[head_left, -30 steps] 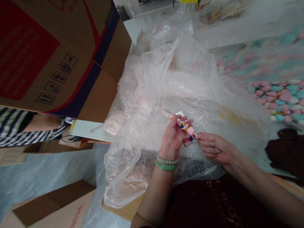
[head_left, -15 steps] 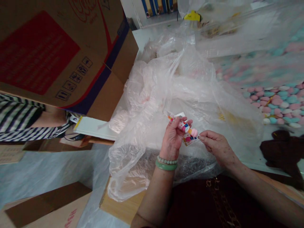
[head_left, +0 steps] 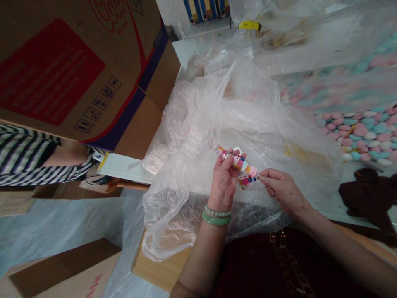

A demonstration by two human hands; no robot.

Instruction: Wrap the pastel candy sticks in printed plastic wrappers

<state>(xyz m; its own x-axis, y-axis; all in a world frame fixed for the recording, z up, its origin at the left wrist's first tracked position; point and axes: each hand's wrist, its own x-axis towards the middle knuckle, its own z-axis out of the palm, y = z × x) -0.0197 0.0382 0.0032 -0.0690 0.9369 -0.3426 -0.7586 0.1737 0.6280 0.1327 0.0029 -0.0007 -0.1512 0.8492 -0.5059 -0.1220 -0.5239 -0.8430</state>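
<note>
My left hand (head_left: pixel 223 178), with a beaded bracelet and a green bangle at the wrist, is closed around a small colourful packet (head_left: pixel 247 170). Pink, white, yellow and blue shapes show on it, and a printed square part hangs below the fingers. At the packet's right end, my right hand (head_left: pixel 276 186) pinches thumb and forefinger together on its edge. What exactly lies inside the pinch is too small to see. Both hands are above a large clear plastic bag (head_left: pixel 198 120) spread over the table.
A big cardboard carton (head_left: pixel 93 74) stands at the left, with another person's striped sleeve (head_left: pixel 27 153) below it. Pink, blue and white pebble-like pieces (head_left: pixel 362 132) lie at the right, near a dark brown plush-like item (head_left: pixel 369 194). An open box (head_left: pixel 62 269) sits on the floor.
The packet has turned slightly in my left hand, so a little more of its printed part shows. My right hand has shifted slightly and keeps its pinch.
</note>
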